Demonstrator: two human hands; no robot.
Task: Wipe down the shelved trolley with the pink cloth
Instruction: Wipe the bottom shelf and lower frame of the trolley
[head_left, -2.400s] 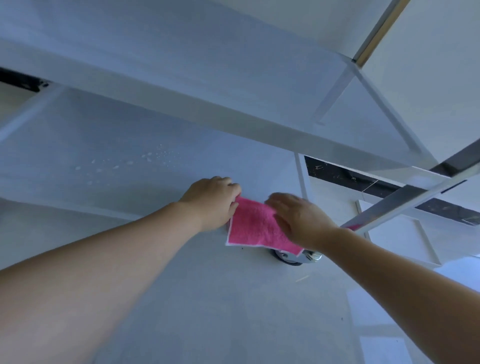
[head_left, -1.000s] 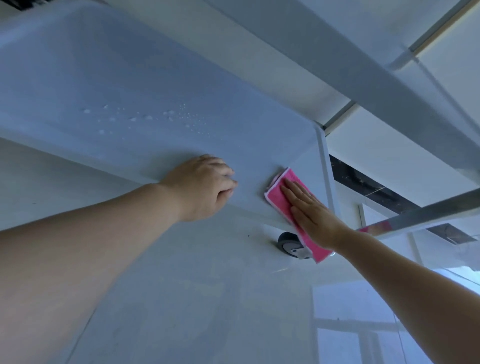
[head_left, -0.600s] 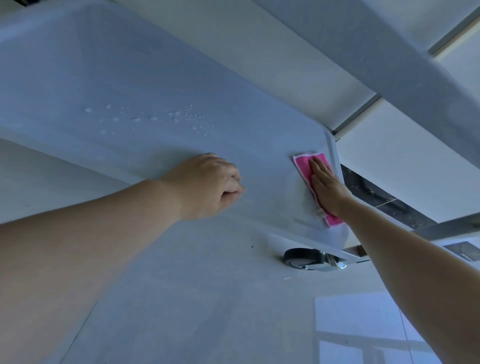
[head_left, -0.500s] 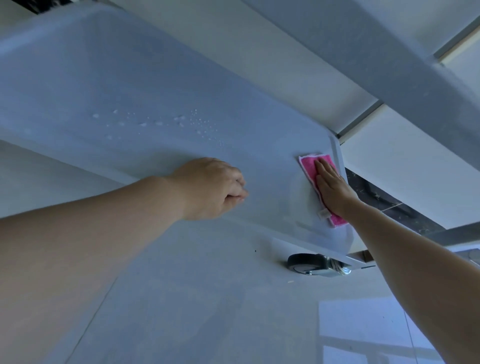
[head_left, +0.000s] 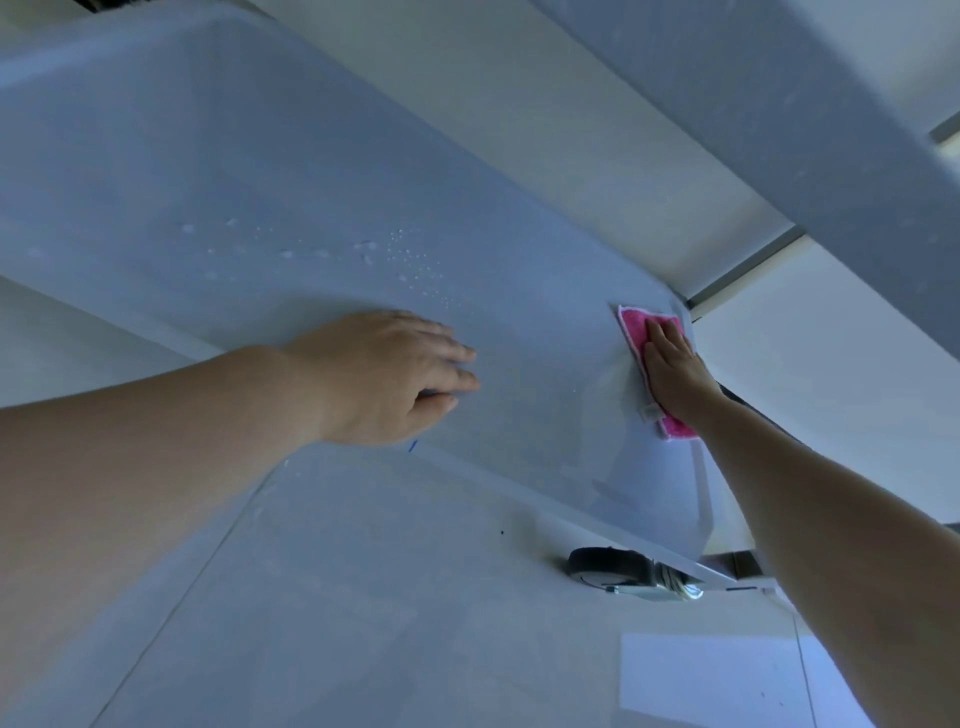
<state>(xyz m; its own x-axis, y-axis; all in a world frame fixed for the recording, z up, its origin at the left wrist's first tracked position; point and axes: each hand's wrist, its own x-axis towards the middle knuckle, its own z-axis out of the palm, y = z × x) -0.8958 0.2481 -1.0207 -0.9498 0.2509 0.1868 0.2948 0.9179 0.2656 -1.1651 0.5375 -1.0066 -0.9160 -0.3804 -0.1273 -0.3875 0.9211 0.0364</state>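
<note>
Pink cloth (head_left: 635, 323) lies flat on the lowest shelf (head_left: 291, 171) of the white trolley, pressed against the raised rim at the shelf's right edge, near its far right corner. Right hand (head_left: 675, 371) rests palm-down on top of the cloth, fingers (head_left: 658, 338) straight and close together, pointing toward the far edge; its grip is flat and spread over the cloth, pressing it rather than closing around it. Pink shows beyond the fingertips and again at the heel of the hand, where a small pale tag sticks out at the cloth's near end. Left hand (head_left: 387, 371) lies palm-down near the shelf's front edge, well apart from the cloth, with fingers extended loosely and nothing under or inside its grip. A scatter of water droplets (head_left: 410, 260) sits on the shelf just beyond the left hand, toward the middle. A caster wheel (head_left: 613, 571) with a metal bracket shows below the shelf's near right corner, standing on the pale floor (head_left: 363, 623). A higher shelf (head_left: 779, 104) of the trolley crosses the upper right of the view, above the right hand.
</note>
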